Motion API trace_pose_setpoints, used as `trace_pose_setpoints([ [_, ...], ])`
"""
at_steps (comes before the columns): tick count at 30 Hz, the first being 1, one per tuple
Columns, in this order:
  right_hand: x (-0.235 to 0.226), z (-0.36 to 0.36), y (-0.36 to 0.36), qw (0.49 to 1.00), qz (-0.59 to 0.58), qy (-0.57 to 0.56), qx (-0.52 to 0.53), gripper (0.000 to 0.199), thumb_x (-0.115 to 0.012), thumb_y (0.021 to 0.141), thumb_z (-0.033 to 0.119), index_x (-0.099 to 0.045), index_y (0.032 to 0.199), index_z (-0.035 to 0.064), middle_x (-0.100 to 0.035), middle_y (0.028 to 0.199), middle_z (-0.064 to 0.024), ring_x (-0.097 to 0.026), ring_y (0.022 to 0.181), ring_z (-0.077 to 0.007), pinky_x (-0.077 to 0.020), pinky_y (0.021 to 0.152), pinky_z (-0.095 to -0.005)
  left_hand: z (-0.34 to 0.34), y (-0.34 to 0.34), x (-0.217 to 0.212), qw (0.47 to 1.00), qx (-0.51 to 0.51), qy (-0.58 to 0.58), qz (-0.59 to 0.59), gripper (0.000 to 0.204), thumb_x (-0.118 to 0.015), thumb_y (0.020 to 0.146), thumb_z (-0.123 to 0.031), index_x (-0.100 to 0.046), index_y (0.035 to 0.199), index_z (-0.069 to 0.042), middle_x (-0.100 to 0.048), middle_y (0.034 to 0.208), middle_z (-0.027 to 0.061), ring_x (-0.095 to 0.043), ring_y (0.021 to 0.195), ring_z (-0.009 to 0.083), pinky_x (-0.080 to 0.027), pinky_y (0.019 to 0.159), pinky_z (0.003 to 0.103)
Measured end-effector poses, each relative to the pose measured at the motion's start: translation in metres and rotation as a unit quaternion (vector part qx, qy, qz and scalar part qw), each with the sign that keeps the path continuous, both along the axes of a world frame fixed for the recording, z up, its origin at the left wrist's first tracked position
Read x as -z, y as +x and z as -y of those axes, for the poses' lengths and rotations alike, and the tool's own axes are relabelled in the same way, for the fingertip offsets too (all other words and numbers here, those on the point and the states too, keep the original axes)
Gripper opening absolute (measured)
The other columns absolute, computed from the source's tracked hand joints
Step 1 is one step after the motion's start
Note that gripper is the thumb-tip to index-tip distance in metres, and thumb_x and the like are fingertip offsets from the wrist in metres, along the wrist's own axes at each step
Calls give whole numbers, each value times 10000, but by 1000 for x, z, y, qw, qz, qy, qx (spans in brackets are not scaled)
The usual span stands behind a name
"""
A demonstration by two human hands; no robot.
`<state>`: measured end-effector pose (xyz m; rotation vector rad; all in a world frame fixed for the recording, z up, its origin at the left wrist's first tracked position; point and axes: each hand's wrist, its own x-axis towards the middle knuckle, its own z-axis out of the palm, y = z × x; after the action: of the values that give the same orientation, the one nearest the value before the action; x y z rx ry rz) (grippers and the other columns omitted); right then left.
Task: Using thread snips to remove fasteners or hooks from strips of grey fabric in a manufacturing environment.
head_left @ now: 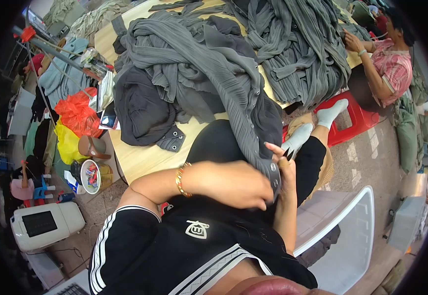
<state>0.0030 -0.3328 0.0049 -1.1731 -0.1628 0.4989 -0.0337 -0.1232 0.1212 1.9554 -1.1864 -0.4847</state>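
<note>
A grey pleated garment [223, 91] with metal eyelets runs from the pile on the table down over my lap. My left hand [241, 184], with a gold bracelet at the wrist, is curled at the garment's eyelet edge and slightly blurred by motion. Just beside it, my right hand [286, 169] is closed around small thread snips [288, 154], whose dark pointed blades stick up between the fingers. The same hand touches the eyelet strip, with one finger stretched out. How the left fingertips grip the cloth is partly hidden.
More grey garments [297, 49] cover the wooden table [140, 157]. A clear plastic bin [361, 216] with dark cloth stands at my right. Across from it, a person [391, 69] handles cloth near a red stool [356, 120]. At left are a red bag [78, 113] and a white tub [91, 177].
</note>
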Motion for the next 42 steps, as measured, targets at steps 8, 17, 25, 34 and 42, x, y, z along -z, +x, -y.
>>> trace_pose_setpoints([
  [8,27,14,-11,999,-20,-4,28,419,-627,990,284,-617,1253,-41,-622,816,-25,-429,480,-55,-242,427,-201,-123,141,27,624,-640,140,426,644,-711,871,-270,-451,1412,-35,-517,1312,248,-568,1159,410,-473,953,506],
  [17,25,36,-1,996,12,-23,83,403,-627,990,215,-613,1295,-48,-701,997,-85,-447,530,-24,-236,451,-173,-163,186,19,658,-679,269,183,408,-518,896,-160,-652,1275,-91,-708,1090,229,-678,1019,416,-527,894,500],
  [25,-2,59,17,985,85,-33,150,397,-607,997,217,-615,1289,-53,-652,988,-81,-431,539,-30,-269,462,-167,-89,108,-19,797,-461,-215,325,507,-438,750,67,-718,1159,-38,-728,1128,162,-690,1086,274,-509,996,357],
  [34,-86,14,28,969,225,-8,105,436,-686,916,158,-617,1274,-81,-671,982,-106,-492,606,-48,-376,549,-201,-48,13,1,899,-309,-311,6,272,-644,842,-26,-752,1087,25,-750,1057,156,-717,985,241,-539,884,311],
  [42,-68,-32,47,969,222,-69,88,461,-736,817,-50,-653,1268,1,-628,1202,-35,-434,630,14,-353,574,-157,-69,-8,-3,873,-319,-334,-159,482,-576,836,-253,-704,1102,128,-696,1142,248,-684,1052,299,-504,961,335],
])
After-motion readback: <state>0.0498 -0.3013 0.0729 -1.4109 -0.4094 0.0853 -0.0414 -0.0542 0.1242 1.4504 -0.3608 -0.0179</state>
